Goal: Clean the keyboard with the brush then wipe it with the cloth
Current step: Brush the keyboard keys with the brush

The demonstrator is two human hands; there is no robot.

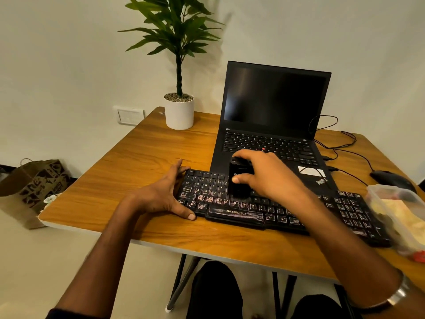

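Left hand (pixel 165 194) lay spread, bracing the keyboard (pixel 276 210) so it wouldn't slide; right hand (pixel 259 173) pinched the brush (pixel 238 180), bristles down on the keys beneath it.

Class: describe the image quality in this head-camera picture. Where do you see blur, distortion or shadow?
Head view: wide-angle bending curves the table edges; the plastic container at right is smeared; the right hand around the brush is slightly soft; the plant casts a faint wall shadow.
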